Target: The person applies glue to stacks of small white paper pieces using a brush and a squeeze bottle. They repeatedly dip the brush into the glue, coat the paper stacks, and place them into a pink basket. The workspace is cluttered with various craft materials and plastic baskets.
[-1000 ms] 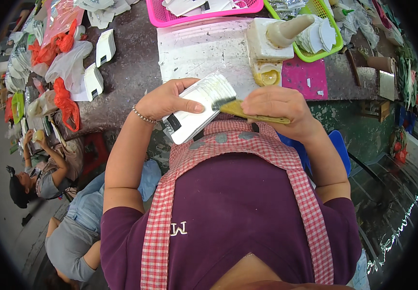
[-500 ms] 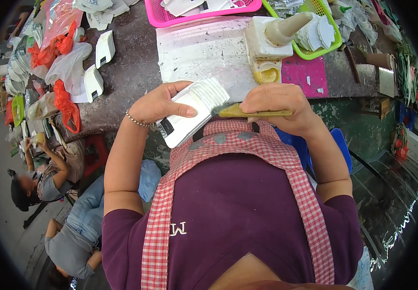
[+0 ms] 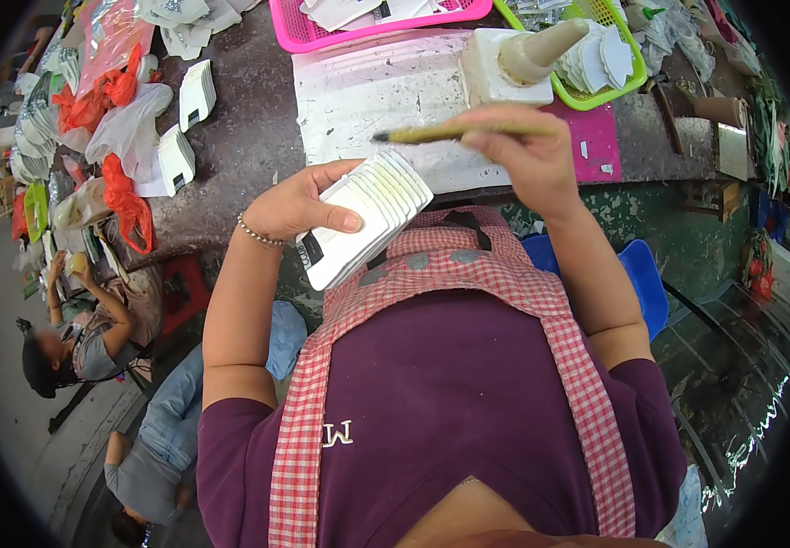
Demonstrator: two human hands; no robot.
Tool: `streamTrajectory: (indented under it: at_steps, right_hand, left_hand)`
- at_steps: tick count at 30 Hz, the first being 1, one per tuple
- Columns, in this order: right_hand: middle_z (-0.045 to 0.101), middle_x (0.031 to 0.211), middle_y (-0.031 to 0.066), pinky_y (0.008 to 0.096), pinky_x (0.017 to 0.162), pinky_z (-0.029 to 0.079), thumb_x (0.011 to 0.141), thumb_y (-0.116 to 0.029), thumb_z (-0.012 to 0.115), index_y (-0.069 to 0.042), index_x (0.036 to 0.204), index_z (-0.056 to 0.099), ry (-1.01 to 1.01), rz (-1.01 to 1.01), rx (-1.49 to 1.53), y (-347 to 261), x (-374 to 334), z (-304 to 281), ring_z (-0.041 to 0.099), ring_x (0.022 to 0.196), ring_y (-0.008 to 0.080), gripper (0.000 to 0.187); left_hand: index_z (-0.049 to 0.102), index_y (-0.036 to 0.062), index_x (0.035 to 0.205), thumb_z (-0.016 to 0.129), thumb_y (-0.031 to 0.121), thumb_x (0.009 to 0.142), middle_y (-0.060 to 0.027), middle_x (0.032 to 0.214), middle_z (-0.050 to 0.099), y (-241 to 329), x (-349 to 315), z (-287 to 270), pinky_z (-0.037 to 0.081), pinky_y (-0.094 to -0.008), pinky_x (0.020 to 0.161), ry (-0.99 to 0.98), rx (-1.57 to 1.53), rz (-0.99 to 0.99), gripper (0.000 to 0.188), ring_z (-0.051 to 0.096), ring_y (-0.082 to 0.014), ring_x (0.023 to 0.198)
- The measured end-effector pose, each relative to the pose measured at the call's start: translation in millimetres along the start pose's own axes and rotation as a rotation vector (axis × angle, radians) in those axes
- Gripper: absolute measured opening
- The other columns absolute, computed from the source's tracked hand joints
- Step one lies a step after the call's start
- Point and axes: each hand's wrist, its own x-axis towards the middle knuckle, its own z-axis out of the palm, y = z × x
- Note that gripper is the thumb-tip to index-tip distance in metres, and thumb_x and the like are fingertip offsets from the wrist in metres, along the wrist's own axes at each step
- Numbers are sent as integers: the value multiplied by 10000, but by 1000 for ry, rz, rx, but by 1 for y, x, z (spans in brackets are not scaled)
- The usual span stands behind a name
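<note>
Head view: your left grip (image 3: 302,206) is clamped on the white cards (image 3: 382,203), tilted over the bench's (image 3: 244,114) near edge, while your right grip (image 3: 530,155) is closed round the brush (image 3: 431,132), tip just beyond them. They should handle light, stiffish and apt to slide apart, so pinch the flat side! Look: rounded corners, stepped fan, faint yellow tint, dark label (image 3: 308,247) low down.
</note>
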Motion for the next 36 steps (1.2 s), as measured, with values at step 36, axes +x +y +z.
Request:
streamTrajectory:
  at_steps: [36]
  right_hand:
    - [734,947,105,358,817,553,765,-23,766,-15,987,730,-573,-223,-358,-12,14,15,698,918,271,226]
  left_hand:
    - [529,-30,1365,851,96,715,-105,1164,684,-21,-28,-26,540,-260,839,231,-26,64,737,671,-131,970]
